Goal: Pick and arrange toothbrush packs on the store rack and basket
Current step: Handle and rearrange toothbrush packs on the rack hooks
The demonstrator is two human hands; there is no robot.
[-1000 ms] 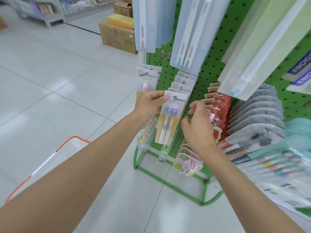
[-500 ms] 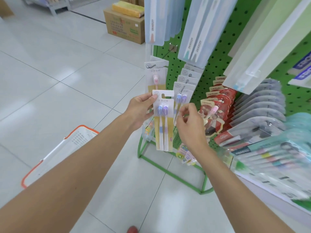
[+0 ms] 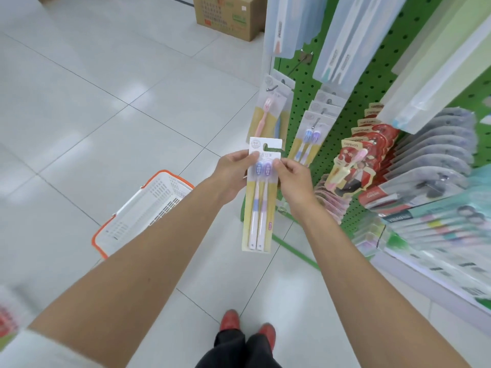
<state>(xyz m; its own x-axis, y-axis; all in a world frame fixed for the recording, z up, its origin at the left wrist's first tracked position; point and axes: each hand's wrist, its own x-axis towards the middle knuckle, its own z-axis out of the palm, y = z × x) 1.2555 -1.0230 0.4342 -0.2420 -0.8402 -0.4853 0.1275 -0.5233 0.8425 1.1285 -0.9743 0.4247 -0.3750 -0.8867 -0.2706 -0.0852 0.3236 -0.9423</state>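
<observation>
A toothbrush pack [image 3: 259, 208] with two brushes, blue and purple heads, on a white and yellow card hangs upright in front of me, clear of the rack. My left hand [image 3: 232, 176] pinches its upper left edge. My right hand [image 3: 292, 179] pinches its upper right edge beside the brush heads. The green pegboard rack [image 3: 308, 107] stands just behind, with a matching pack [image 3: 309, 139] on a hook and a pink-brush pack [image 3: 271, 115] to its left. The white basket [image 3: 148, 211] with an orange rim sits on the floor to the lower left.
More packs fill the rack: red ones [image 3: 364, 155], grey ones [image 3: 435, 152], long pale ones [image 3: 342, 35] above. A cardboard box [image 3: 225, 14] stands on the tiled floor behind. My red shoes [image 3: 247, 325] are below the pack. The rack's green base frame [image 3: 295, 251] juts out.
The pack has come off its hook and moved toward me, away from the rack. My right hand has taken hold of its right edge. The view has tipped downward.
</observation>
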